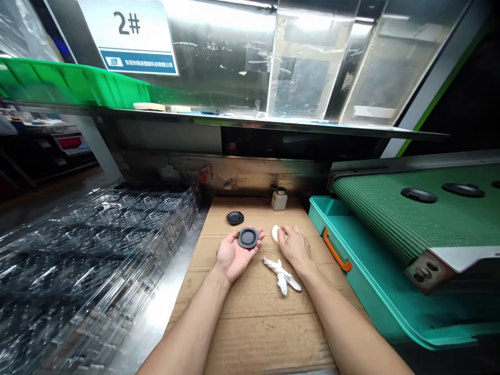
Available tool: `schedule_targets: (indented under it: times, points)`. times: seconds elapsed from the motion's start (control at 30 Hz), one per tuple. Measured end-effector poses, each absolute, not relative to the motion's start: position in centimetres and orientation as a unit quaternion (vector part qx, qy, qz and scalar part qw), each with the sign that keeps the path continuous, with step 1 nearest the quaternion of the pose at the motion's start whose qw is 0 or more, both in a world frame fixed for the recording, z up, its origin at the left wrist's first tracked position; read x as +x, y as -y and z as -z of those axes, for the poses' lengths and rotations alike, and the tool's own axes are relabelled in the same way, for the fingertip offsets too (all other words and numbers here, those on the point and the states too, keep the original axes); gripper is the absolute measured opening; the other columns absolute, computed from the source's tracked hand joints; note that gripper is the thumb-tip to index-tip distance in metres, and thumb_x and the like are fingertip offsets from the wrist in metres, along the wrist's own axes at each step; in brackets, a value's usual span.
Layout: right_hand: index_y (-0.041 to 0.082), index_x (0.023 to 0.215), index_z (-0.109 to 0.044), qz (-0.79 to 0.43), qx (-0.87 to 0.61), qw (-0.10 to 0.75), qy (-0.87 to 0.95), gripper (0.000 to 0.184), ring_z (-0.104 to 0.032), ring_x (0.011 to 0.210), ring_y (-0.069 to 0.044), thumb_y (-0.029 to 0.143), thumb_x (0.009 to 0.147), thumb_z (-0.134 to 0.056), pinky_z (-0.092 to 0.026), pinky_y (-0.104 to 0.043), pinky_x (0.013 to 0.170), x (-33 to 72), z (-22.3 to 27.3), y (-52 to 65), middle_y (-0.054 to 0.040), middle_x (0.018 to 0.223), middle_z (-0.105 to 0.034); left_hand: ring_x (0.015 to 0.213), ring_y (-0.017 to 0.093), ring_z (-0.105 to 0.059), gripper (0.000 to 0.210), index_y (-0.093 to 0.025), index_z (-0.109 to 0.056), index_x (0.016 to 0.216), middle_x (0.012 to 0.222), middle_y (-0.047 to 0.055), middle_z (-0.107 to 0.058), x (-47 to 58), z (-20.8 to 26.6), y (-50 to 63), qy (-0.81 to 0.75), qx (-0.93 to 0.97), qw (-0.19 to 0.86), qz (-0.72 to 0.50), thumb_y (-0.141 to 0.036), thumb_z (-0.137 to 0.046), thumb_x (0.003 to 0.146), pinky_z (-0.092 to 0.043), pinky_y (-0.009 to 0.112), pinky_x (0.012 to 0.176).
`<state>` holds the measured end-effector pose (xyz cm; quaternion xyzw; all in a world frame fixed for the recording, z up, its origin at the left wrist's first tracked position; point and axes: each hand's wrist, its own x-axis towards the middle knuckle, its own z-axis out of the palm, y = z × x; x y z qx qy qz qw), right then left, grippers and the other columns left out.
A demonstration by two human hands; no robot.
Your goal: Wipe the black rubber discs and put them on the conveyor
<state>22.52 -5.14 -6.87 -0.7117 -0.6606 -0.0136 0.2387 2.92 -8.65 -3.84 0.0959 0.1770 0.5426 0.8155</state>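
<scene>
A dark, rounded plastic part (247, 237), shaped like a lid with a small tab at its left, rests face up in my left hand (233, 255). The palm is turned upward and the fingers cradle the part. My right hand (296, 246) has its fingertips closed on a white, rounded pad (275, 234) at the cardboard surface. Another black lid-like part (235, 217) lies on the cardboard beyond my left hand. A crumpled white cloth-like piece (282, 276), perhaps glove fingers, lies between my forearms.
A small bottle with a dark cap (278, 200) stands at the back of the cardboard (250, 323). Clear plastic trays (89, 260) are stacked at left. At right, a teal bin (375, 291) sits below a green conveyor (390, 219) carrying black parts (419, 195). A metal shelf (242, 120) overhangs the back.
</scene>
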Motion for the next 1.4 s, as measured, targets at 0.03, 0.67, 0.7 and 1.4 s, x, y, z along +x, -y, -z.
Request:
schedule_targets:
  times: [0.03, 0.67, 0.7, 1.4]
  points:
    - [0.023, 0.107, -0.068, 0.016, -0.712, 0.238, 0.661, 0.036, -0.054, 0.101, -0.022, 0.044, 0.095, -0.040, -0.039, -0.029, 0.080, 22.6, 6.9, 5.1, -0.0095, 0.100, -0.061, 0.116, 0.034, -0.058, 0.033, -0.008, -0.054, 0.116, 0.131, 0.025, -0.054, 3.0, 3.9, 8.6, -0.178, 0.094, 0.815, -0.544, -0.023, -0.040, 0.090, -0.056, 0.041, 0.080]
    - [0.023, 0.101, -0.069, 0.013, -0.704, 0.237, 0.669, 0.038, -0.055, 0.098, -0.022, 0.043, 0.095, -0.038, -0.038, -0.029, 0.081, 23.0, 7.4, 4.8, -0.0085, 0.095, -0.060, 0.124, 0.021, -0.052, 0.073, -0.025, -0.053, 0.126, 0.120, 0.008, -0.066, 5.6, 2.9, 10.7, -0.300, 0.331, 0.546, -0.709, 0.003, -0.075, 0.062, -0.042, 0.028, 0.102]
    - [0.023, 0.101, -0.069, 0.014, -0.703, 0.238, 0.671, 0.038, -0.055, 0.097, -0.022, 0.042, 0.095, -0.038, -0.038, -0.029, 0.081, 23.0, 7.5, 4.8, -0.0085, 0.095, -0.060, 0.128, 0.021, -0.049, 0.070, -0.026, -0.054, 0.125, 0.121, 0.008, -0.065, 5.7, 2.7, 11.1, -0.292, 0.335, 0.542, -0.713, 0.003, -0.073, 0.064, -0.041, 0.028, 0.104]
    - [0.020, 0.102, -0.066, 0.007, -0.708, 0.258, 0.657, 0.035, -0.054, 0.098, -0.022, 0.042, 0.094, -0.040, -0.037, -0.029, 0.078, 22.7, 6.7, 5.1, -0.0095, 0.097, -0.061, 0.116, 0.024, -0.055, 0.077, -0.025, -0.041, 0.138, 0.122, 0.010, -0.063, 5.6, 3.4, 10.6, -0.450, 0.543, 0.314, -0.635, -0.030, -0.076, 0.070, -0.038, 0.037, 0.103]
